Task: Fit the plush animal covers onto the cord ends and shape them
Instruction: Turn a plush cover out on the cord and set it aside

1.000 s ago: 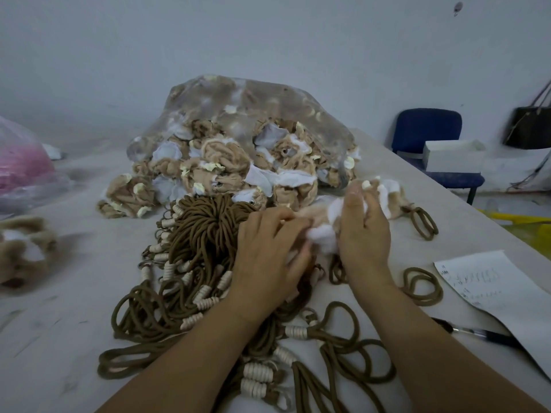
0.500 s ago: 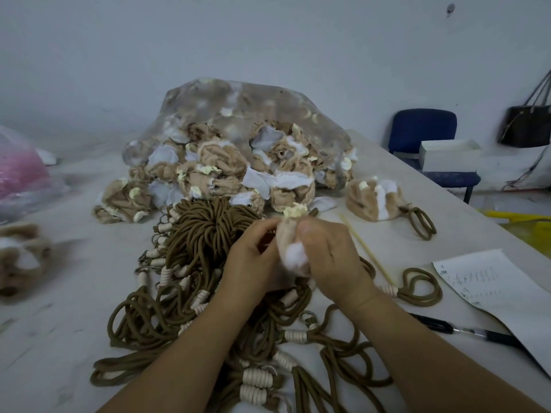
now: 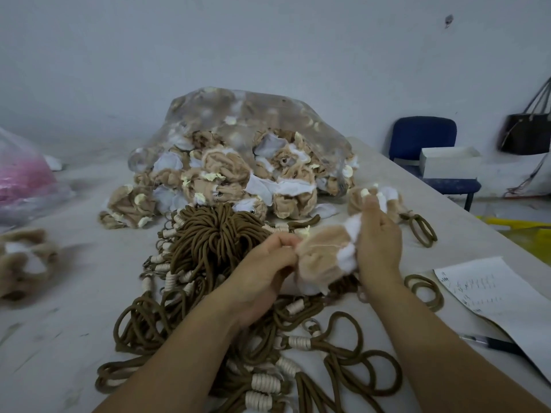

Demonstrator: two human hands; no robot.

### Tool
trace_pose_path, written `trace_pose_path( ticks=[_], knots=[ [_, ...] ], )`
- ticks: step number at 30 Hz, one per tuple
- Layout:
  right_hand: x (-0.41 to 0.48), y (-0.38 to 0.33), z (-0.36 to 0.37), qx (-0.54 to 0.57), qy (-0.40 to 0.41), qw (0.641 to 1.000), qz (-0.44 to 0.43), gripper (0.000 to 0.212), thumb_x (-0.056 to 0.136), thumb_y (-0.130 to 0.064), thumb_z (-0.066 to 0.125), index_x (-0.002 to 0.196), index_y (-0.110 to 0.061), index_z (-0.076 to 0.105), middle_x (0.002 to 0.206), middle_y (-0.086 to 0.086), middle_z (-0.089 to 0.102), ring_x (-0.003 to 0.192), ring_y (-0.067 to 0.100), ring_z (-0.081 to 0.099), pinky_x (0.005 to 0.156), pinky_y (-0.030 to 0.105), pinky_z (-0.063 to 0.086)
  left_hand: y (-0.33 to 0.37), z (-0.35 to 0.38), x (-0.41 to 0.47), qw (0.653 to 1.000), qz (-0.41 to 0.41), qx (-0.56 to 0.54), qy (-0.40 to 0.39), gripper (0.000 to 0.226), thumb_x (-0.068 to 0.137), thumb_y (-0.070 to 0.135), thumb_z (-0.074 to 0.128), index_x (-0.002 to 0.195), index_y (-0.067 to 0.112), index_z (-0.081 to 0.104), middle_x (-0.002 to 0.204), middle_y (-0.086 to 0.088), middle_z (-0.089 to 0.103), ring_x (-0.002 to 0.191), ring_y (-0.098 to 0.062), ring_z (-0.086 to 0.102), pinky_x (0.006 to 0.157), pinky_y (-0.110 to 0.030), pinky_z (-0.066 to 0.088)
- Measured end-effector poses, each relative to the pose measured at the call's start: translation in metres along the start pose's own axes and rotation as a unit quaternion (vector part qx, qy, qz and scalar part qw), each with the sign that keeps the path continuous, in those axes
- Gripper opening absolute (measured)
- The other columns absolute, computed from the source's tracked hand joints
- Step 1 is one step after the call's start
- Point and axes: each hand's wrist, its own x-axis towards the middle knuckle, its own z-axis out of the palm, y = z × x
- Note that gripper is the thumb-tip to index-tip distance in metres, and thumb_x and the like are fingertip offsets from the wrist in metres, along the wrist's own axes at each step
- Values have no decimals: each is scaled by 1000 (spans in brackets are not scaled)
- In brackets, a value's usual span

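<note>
A tan and white plush cover [image 3: 323, 257] is stretched between both hands above the cord pile. My left hand [image 3: 262, 269] pinches its left edge with curled fingers. My right hand [image 3: 377, 242] grips its white right end. Below lies a heap of brown cords [image 3: 214, 242] with cream wound sleeves and looped ends. A clear bag [image 3: 238, 120] spills many more tan and white covers [image 3: 226, 180] behind the cords. A finished plush piece [image 3: 387, 196] on a brown loop lies behind my right hand, partly hidden.
A pink-filled plastic bag [image 3: 21, 177] sits at far left, and a plush piece [image 3: 26, 257] lies near the left edge. A written paper sheet [image 3: 495, 296] and a pen [image 3: 489, 342] lie at right. Beyond the table edge stands a blue chair [image 3: 423, 138] with a white box [image 3: 450, 165].
The cover was bunched small between my hands; now it is pulled wide and flat. My right hand has moved right and up, and my left hand keeps its hold on the left edge.
</note>
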Motion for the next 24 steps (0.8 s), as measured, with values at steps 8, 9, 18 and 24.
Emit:
trace_pose_path(
  ticks=[8, 9, 18, 24],
  knots=[
    [-19, -8, 6, -31, -67, 992, -104, 48, 100, -37, 44, 62, -8, 54, 48, -3, 48, 45, 1, 45, 46, 23, 38, -9, -10, 4, 870, 74, 461, 157, 26, 92, 42, 59, 118, 40, 60, 111, 13, 49, 89, 0, 56, 80, -11, 44],
    [-21, -10, 6, -37, -71, 988, -132, 50, 99, -36, 44, 62, -3, 52, 48, -2, 46, 46, 3, 43, 47, 25, 37, -9, -8, 5, 848, 79, 500, 160, 29, 92, 42, 59, 121, 39, 58, 107, 17, 42, 88, 5, 49, 75, -5, 36],
    [-13, -6, 3, -17, -32, 997, -73, 42, 100, -36, 42, 64, -21, 57, 53, -4, 51, 48, -3, 49, 47, 10, 37, 1, -1, 1, 970, -30, 227, 86, 28, 92, 34, 62, 92, 7, 70, 88, -15, 67, 78, -20, 63, 68, -29, 48],
    [-10, -5, 9, -13, -9, 1000, -17, 38, 97, -52, 38, 71, -37, 61, 59, -8, 54, 60, 0, 53, 58, 18, 41, 14, 3, -5, 986, -39, -152, -56, 31, 89, 18, 61, 113, -1, 67, 110, -18, 65, 104, -28, 62, 102, -43, 45]
  ],
)
